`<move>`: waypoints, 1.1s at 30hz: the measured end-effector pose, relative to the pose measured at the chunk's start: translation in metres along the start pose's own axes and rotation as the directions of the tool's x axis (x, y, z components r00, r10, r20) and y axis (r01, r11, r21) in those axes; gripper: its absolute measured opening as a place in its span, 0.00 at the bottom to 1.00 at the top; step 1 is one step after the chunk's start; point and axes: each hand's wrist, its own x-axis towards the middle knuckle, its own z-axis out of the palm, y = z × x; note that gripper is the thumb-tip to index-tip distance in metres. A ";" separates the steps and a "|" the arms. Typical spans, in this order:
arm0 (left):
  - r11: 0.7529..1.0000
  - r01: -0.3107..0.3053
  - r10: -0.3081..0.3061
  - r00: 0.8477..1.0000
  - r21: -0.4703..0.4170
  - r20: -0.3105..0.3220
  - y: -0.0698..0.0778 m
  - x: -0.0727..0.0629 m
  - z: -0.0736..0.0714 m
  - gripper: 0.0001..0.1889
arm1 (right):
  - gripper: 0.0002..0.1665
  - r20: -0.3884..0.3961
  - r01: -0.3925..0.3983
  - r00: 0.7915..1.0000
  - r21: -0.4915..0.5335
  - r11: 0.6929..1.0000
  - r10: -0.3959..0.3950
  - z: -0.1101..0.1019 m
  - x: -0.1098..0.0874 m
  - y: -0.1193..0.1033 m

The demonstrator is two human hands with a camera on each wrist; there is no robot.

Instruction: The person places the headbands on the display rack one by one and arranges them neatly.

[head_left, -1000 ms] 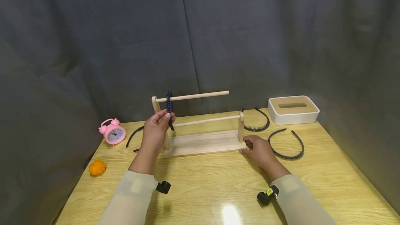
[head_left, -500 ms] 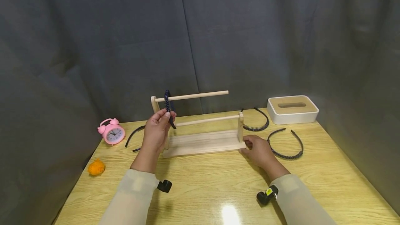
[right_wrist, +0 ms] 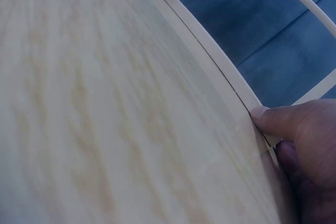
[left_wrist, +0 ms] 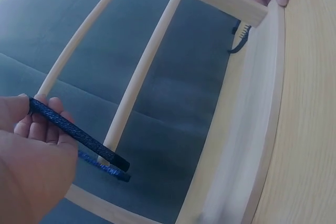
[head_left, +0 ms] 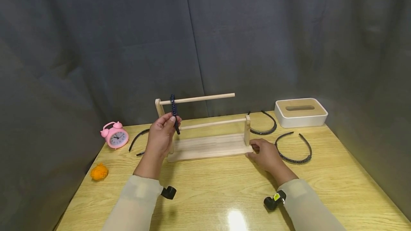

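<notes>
My left hand (head_left: 160, 131) pinches a dark blue toothed headband (head_left: 173, 107) between thumb and fingers. Its curved top stands over the upper rod (head_left: 205, 98) of a wooden rack, close to the left post (head_left: 159, 107). In the left wrist view, the headband's two ends (left_wrist: 119, 162) reach down by the end of the lower rod (left_wrist: 144, 66). At the rack's right end, my right hand (head_left: 266, 155) grips the base (head_left: 210, 146), with the thumb (right_wrist: 273, 118) on its front edge in the right wrist view.
Right of the rack lie two dark headbands, one behind (head_left: 264, 132) and one nearer (head_left: 297, 161). Another dark headband (head_left: 137, 140) lies left, partly hidden by my arm. A pink alarm clock (head_left: 117, 138), an orange fluffy ball (head_left: 99, 172) and a white tissue box (head_left: 302, 118) stand around.
The headband in my left hand swung to a slant half a second ago and is now more upright and edge-on. My right hand has stayed on the base.
</notes>
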 end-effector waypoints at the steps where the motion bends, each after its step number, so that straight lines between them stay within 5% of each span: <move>1: 1.000 0.000 0.000 1.000 0.005 0.008 0.000 0.000 0.000 0.11 | 0.31 0.000 0.000 1.000 0.000 1.000 0.000 0.000 0.000 0.000; 33: 1.000 0.003 -0.002 1.000 -0.022 0.015 0.002 -0.006 -0.004 0.21 | 0.32 0.002 -0.008 1.000 -0.003 1.000 0.008 0.001 0.001 0.001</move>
